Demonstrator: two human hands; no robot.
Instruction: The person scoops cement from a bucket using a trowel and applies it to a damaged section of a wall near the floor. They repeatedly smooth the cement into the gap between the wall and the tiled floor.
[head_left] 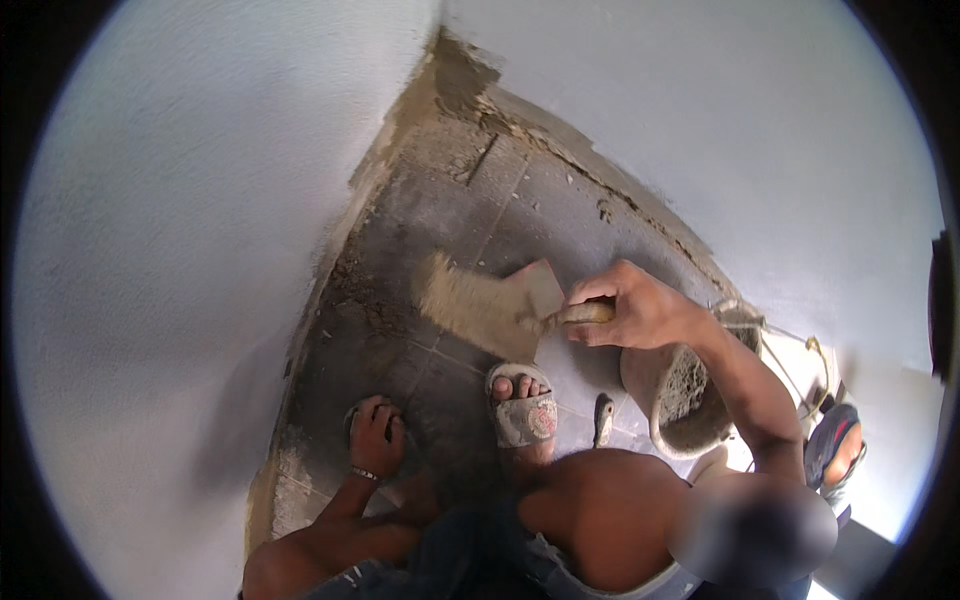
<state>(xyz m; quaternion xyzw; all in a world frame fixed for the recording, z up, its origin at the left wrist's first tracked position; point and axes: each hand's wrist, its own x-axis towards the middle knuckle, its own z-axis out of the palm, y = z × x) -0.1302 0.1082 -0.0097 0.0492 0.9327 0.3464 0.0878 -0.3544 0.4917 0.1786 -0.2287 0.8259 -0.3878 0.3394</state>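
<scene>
Jutting left from right hand [640, 305] is a trowel [503, 310].

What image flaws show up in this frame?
Head view: black fisheye border at the corners; soft shadow low on the left wall; trowel slightly smeared at its left end; a rounded lower-right patch heavily blurred.

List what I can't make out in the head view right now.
Head view:
Trowel: part of its handle, wrapped by the right hand.
Mortar on the blade: left edge, blurred, perhaps by motion.
Bucket: part of it, hidden by the right forearm.
Left hand: whatever lies beneath it, covered by the hand itself.
</scene>
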